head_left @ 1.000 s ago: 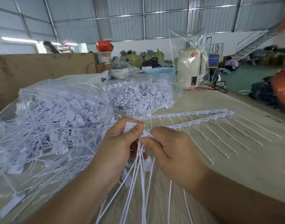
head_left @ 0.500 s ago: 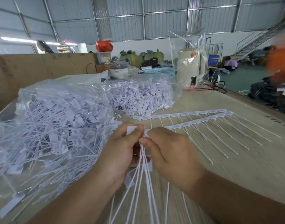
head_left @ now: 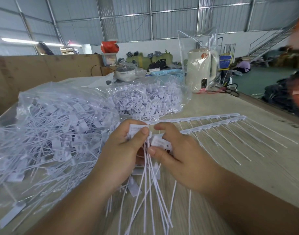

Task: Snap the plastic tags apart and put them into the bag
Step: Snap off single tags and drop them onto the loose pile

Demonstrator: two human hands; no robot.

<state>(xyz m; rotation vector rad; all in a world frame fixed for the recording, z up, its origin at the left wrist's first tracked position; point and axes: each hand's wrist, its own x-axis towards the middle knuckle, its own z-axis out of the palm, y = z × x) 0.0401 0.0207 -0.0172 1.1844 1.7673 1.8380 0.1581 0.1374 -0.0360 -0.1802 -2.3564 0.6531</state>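
1. Head view: the left hand (head_left: 123, 150) pinches a bunch of separated tags (head_left: 138, 130), and the right hand (head_left: 177, 155) grips the strip piece (head_left: 160, 143) just beside it. A gap has opened between them, so a tag has likely snapped free.
2. Half a second earlier the thumbs touched. The bag (head_left: 48, 133) lies at the left, and the whole strips (head_left: 213, 122) wait at the right.
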